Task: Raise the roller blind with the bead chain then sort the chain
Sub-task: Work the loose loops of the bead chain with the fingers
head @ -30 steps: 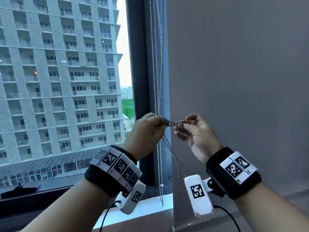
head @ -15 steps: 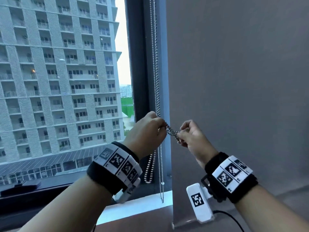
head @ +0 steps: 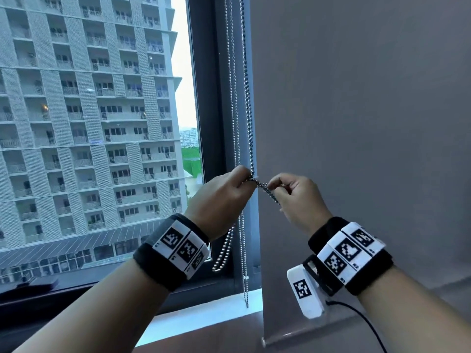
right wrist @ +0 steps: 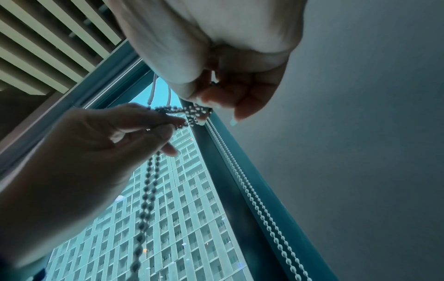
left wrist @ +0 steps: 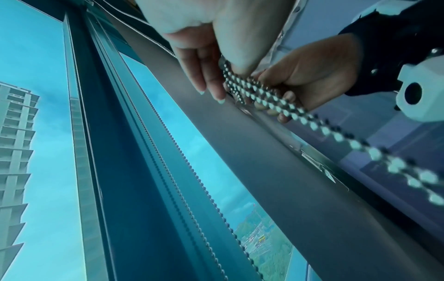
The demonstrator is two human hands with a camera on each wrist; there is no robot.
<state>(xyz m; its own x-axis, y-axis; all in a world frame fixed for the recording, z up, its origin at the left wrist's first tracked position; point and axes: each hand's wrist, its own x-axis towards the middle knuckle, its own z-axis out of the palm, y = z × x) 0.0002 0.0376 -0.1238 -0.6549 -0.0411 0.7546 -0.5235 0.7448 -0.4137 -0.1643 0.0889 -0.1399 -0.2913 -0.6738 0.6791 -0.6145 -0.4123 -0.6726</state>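
Both hands pinch the bead chain (head: 263, 187) beside the window frame (head: 209, 103): left hand (head: 221, 197) and right hand (head: 298, 200) fingers curled tight round bunched strands. Risks: strands may knot or slip loose; a tug could shift the blind (head: 356, 123).

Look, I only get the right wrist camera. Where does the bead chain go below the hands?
Observer: The bead chain droops in a loop under the left hand and ends above the white sill.
Operator: Is the grey blind up?
Observer: No. The grey blind beside the right hand hangs to about sill level.
Operator: How many strands in the left grip?
Observer: Several, side by side under the thumb.
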